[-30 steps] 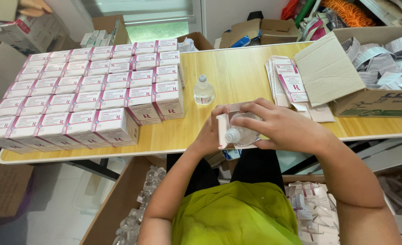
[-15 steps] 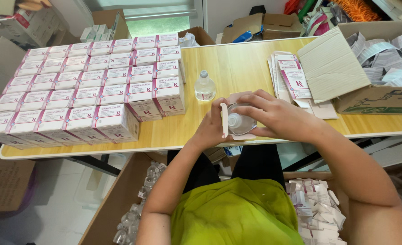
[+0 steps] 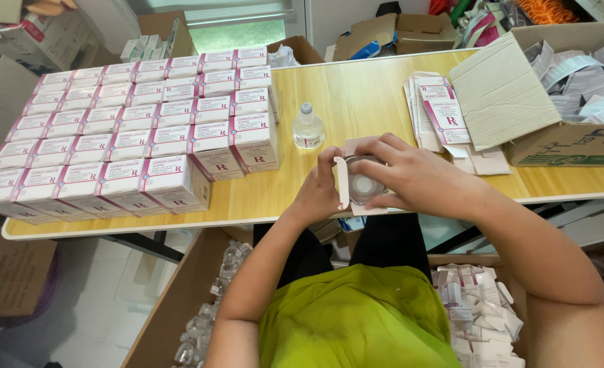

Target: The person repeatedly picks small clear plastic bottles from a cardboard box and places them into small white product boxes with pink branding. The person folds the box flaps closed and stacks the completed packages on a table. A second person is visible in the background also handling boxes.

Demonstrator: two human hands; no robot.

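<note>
left hand (image 3: 319, 194), right hand (image 3: 411, 178), fingers curled, close together

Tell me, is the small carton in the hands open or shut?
Open: the carton end flap sticks out, and a bottle base shows inside.

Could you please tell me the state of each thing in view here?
small carton: end flap open, held by both hands.
bottle in the carton: partly inserted, base showing.
left hand: gripping the carton.
right hand: gripping the carton.
bottle on the table: upright, capped.
stacked cartons: closed, in rows.
cardboard box: open.

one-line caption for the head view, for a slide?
Left hand and right hand hold a small white carton with a clear bottle in its open end, above a wooden table.
</note>
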